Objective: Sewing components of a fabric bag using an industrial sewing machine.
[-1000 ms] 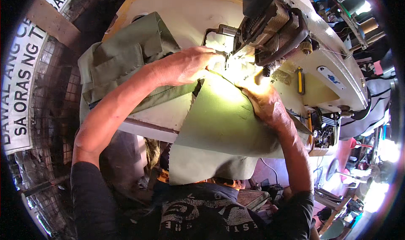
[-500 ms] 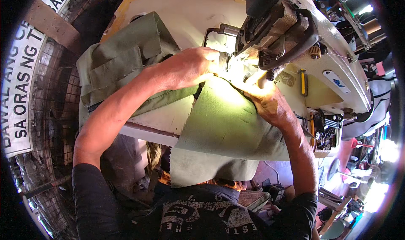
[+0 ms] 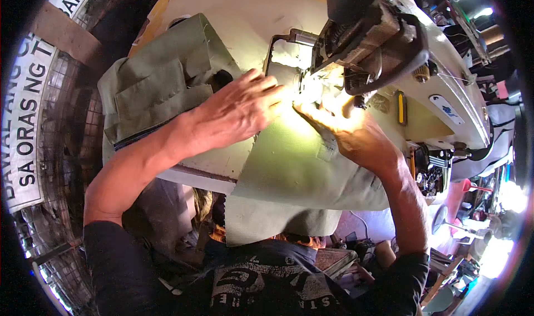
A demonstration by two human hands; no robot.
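Your left hand (image 3: 239,110): half-open, apparently empty | right hand (image 3: 356,132): pinches olive-green cloth panel (image 3: 295,166) | edge at cream metal sewing machine (image 3: 453,82), 1 o'clock; rest seemingly unsewn

"How much of the right hand (image 3: 360,138) is lost?"
"Its fingertips; glare washes them out, and the needle of the sewing machine (image 3: 370,41) is hidden there too."
"And the machine's top?"
"Cut off by the upper edge. The left forearm (image 3: 150,157) covers part of the folded green cloth (image 3: 161,82)."
"The clutter (image 3: 481,227) at far right?"
"Too small to tell apart."
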